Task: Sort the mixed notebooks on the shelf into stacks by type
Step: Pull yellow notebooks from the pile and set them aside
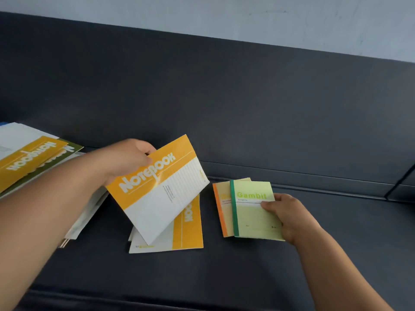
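The left hand [132,158] pinches an orange notebook [161,189] by its corner, tilted over the matching stack [188,230] on the shelf [247,277], likely for stacking by type; the right hand [289,216] grips the green notebook [258,212], overlapping the orange-spined pad [222,209].

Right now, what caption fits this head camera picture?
Left hand holds an orange notebook over the matching stack; right hand holds a green notepad.
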